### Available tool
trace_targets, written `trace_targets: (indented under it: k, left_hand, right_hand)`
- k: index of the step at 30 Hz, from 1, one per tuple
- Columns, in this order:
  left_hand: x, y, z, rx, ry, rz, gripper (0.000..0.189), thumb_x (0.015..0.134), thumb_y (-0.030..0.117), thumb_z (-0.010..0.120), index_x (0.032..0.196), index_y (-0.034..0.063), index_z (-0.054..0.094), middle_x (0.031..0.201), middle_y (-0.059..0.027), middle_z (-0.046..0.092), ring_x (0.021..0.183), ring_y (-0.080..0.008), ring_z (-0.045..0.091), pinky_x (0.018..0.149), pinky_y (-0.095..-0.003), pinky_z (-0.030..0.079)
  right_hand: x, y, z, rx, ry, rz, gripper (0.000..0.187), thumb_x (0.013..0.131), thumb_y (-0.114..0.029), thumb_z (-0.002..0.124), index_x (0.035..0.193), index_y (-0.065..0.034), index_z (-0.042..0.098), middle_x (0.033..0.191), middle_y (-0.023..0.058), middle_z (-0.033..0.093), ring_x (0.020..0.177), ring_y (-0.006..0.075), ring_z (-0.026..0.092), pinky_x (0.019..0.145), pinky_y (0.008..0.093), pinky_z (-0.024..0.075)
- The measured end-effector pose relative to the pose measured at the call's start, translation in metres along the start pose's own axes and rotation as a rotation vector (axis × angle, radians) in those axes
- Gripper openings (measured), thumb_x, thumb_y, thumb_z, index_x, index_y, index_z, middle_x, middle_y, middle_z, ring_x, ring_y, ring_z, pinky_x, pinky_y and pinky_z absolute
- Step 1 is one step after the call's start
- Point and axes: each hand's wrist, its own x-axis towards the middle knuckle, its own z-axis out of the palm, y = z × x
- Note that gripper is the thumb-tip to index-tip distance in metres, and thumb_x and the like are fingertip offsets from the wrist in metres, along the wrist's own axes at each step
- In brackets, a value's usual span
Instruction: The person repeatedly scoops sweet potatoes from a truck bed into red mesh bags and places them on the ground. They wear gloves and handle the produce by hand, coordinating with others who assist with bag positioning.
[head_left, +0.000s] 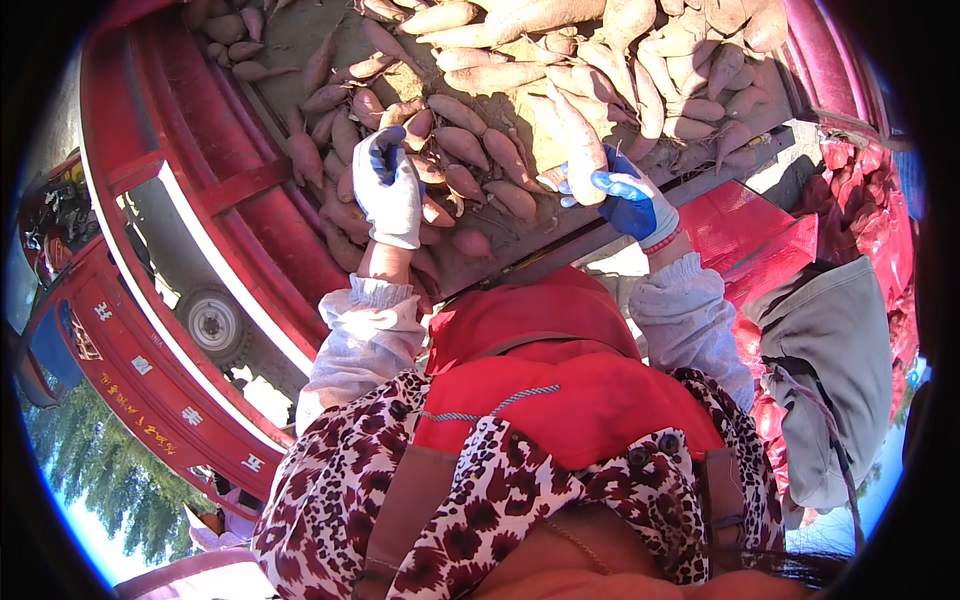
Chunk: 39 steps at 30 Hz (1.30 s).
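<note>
My right hand (634, 199), in a white knit glove with a blue coated palm, grips the lower end of a long sweet potato (576, 142). The root points up and away from me over the truck bed. My left hand (388, 187), gloved the same way, is held above the pile with its fingers curled in, and nothing shows in it. Beneath and beside it lie several small reddish sweet potatoes (461, 146). Larger, sunlit sweet potatoes (495, 77) are heaped farther back on the bed.
A red metal side wall (247, 187) of the truck bed runs along the left. Outside it are a wheel (214, 321) and another red vehicle panel (142, 375) bearing writing. To the right are red plastic sacking (750, 232) and a grey cloth (832, 375) with a cord.
</note>
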Motion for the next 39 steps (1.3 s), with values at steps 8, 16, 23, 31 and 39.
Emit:
trace_targets:
  k: [8, 16, 23, 31, 39]
  left_hand:
    - [-0.046, 0.069, 0.110, -0.482, -0.709, -0.277, 0.021, 0.099, 0.023, 0.066, 0.112, 0.0066, 0.067, 0.097, -0.0053, 0.069, 0.091, -0.0184, 0.066, 0.080, -0.0334, 0.052]
    - [-0.078, 0.071, 0.135, 0.192, -1.089, 0.403, 0.030, 0.099, 0.038, 0.060, 0.097, 0.0095, 0.067, 0.082, -0.0107, 0.070, 0.080, -0.0285, 0.069, 0.074, -0.0393, 0.054]
    - [-0.068, 0.078, 0.119, 0.874, -1.070, 0.647, 0.055, 0.090, 0.028, 0.063, 0.142, 0.0121, 0.056, 0.134, -0.0124, 0.060, 0.118, -0.0328, 0.059, 0.097, -0.0493, 0.050]
    - [-0.041, 0.070, 0.206, 0.995, -1.172, 0.609, 0.043, 0.088, 0.022, 0.069, 0.130, 0.0174, 0.062, 0.127, -0.0106, 0.059, 0.114, -0.0308, 0.063, 0.094, -0.0491, 0.052]
    - [-0.038, 0.097, 0.095, 0.417, -0.669, 0.836, 0.047, 0.085, 0.023, 0.069, 0.130, 0.0157, 0.062, 0.129, -0.0082, 0.061, 0.096, -0.0298, 0.065, 0.084, -0.0440, 0.053]
  right_hand:
    - [-0.060, 0.011, -0.035, 0.536, -0.182, 0.084, 0.059, 0.097, -0.028, 0.060, 0.149, -0.0060, 0.044, 0.135, 0.0259, 0.059, 0.121, 0.0405, 0.062, 0.100, 0.0648, 0.0502]
    - [-0.107, 0.024, 0.023, -0.251, 0.162, 0.294, 0.052, 0.108, -0.047, 0.043, 0.126, 0.0001, 0.056, 0.080, 0.0128, 0.065, 0.068, 0.0267, 0.067, 0.064, 0.0383, 0.0562]
    - [-0.244, 0.059, -0.062, 0.100, 0.670, -0.127, 0.061, 0.107, -0.045, 0.048, 0.161, -0.0209, 0.032, 0.115, 0.0061, 0.057, 0.081, 0.0151, 0.062, 0.062, 0.0371, 0.0585]
    - [-0.305, 0.067, -0.221, 0.008, 1.281, 0.036, 0.065, 0.099, -0.043, 0.065, 0.156, -0.0246, 0.040, 0.114, 0.0054, 0.064, 0.091, 0.0209, 0.064, 0.081, 0.0329, 0.0544]
    - [-0.128, 0.014, -0.048, 0.241, 0.434, 0.096, 0.066, 0.099, -0.062, 0.055, 0.142, -0.0116, 0.053, 0.115, 0.0100, 0.069, 0.102, 0.0250, 0.068, 0.085, 0.0452, 0.0568]
